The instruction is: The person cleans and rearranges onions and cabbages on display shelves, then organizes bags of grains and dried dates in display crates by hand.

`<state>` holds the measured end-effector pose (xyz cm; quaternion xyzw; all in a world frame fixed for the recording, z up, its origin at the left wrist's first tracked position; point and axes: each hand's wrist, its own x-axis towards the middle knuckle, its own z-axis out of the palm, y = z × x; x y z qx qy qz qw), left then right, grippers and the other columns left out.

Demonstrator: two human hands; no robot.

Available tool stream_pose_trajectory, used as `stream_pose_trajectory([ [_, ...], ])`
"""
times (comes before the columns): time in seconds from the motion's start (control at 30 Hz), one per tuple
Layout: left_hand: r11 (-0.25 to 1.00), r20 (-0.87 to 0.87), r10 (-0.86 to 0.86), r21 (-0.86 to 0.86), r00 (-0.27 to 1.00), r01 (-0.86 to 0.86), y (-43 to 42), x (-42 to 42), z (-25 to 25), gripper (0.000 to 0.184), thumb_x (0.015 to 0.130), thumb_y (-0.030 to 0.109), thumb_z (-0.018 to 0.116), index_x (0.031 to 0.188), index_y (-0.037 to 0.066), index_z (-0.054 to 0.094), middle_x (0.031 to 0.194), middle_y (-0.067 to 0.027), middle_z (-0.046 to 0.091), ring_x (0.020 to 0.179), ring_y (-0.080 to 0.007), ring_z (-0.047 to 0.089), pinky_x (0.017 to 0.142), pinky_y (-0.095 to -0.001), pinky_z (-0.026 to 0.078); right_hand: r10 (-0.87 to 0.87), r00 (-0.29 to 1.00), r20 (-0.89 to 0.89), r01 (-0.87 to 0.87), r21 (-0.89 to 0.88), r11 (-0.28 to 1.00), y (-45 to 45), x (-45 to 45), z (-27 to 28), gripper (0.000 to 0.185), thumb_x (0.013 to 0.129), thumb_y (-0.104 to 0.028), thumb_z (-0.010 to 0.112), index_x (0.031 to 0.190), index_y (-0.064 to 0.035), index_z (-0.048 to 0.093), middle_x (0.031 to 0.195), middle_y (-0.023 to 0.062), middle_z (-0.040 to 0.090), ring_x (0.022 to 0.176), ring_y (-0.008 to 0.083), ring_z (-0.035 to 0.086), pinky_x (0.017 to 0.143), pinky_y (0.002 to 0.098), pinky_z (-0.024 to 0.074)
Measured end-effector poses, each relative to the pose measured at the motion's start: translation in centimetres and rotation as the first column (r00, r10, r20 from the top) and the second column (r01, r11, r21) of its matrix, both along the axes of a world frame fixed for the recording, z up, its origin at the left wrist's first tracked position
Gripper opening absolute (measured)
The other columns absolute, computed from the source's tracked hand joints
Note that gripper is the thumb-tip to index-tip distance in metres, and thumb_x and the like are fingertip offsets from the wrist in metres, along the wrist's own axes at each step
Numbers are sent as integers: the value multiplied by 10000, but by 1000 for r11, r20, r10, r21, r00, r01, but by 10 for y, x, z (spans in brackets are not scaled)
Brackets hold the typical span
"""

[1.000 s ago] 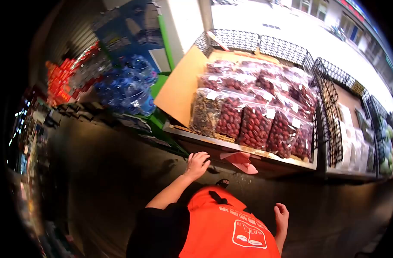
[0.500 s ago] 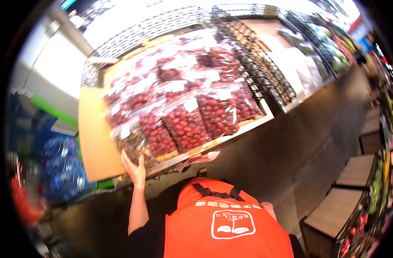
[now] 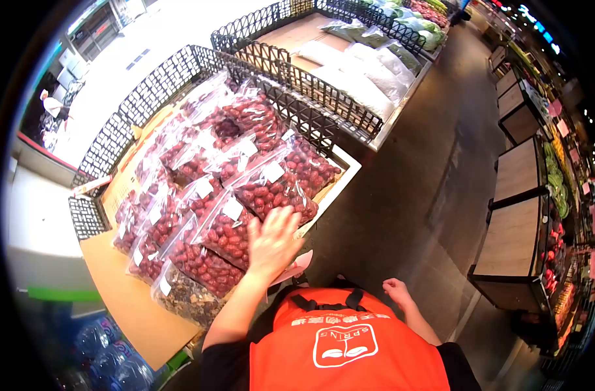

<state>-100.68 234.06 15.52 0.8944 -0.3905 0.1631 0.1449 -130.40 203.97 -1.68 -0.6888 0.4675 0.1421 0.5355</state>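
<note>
My left hand (image 3: 275,244) is open, fingers spread, over the front edge of a bag of red dates (image 3: 227,236) and the neighbouring bag of dates (image 3: 271,189). It seems to touch them; how firmly it presses I cannot tell. Several such clear zip bags with white labels lie in overlapping rows on the display stand. At the near left corner lies a clear bag of brown dried pieces (image 3: 187,294), partly behind my left forearm. Off to the right, beside my orange apron (image 3: 349,355), my right hand (image 3: 396,290) hangs with curled fingers and nothing visible in it.
Cardboard (image 3: 125,287) covers the stand's left side. Black plastic lattice fences (image 3: 157,81) border the back and right. Beyond them are white bags (image 3: 362,81) and greens. Bottled water (image 3: 112,355) stands lower left. Wooden produce stands (image 3: 509,241) line the right side of the aisle.
My left hand has moved from the bag of brown dried pieces rightward onto the date bags. The view has turned, and my right hand now shows more fully beside the apron.
</note>
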Motion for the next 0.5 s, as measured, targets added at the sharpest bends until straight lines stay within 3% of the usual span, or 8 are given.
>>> stream_pose_trajectory([
  [0.13, 983, -62, -122, 130, 991, 129, -51, 39, -14, 625, 776, 424, 624, 1314, 159, 448, 1429, -11, 346, 1318, -194, 316, 1037, -556, 217, 38, 997, 61, -31, -114, 993, -11, -30, -16, 185, 817, -138, 620, 963, -25, 625, 798, 28, 630, 698, 99, 567, 623, 249, 466],
  [0.23, 961, -53, -86, 261, 995, 97, -54, 60, -24, 599, 784, 474, 588, 1254, 116, 495, 1353, -38, 430, 1308, -182, 322, 1066, -512, 192, 15, 997, 81, -4, -130, 992, -20, -23, -9, 191, 810, -145, 626, 957, -24, 631, 801, 47, 643, 722, 111, 585, 657, 259, 475],
  [0.3, 966, -44, -48, 254, 998, 58, -57, 60, -22, 570, 781, 478, 585, 1215, 115, 527, 1305, -41, 472, 1289, -183, 348, 1068, -502, 193, 24, 996, 85, -12, -139, 990, -27, -11, -2, 207, 801, -161, 631, 949, -17, 640, 831, 74, 663, 767, 134, 616, 710, 277, 489],
  [0.5, 976, 64, 147, 150, 987, -155, -61, 47, -23, 507, 735, 475, 634, 1105, 131, 588, 1167, -5, 538, 1184, -167, 438, 1033, -489, 215, 203, 919, 338, -140, -203, 969, -69, 56, 47, 210, 816, -139, 620, 982, -11, 627, 824, 77, 661, 761, 127, 626, 687, 263, 493],
])
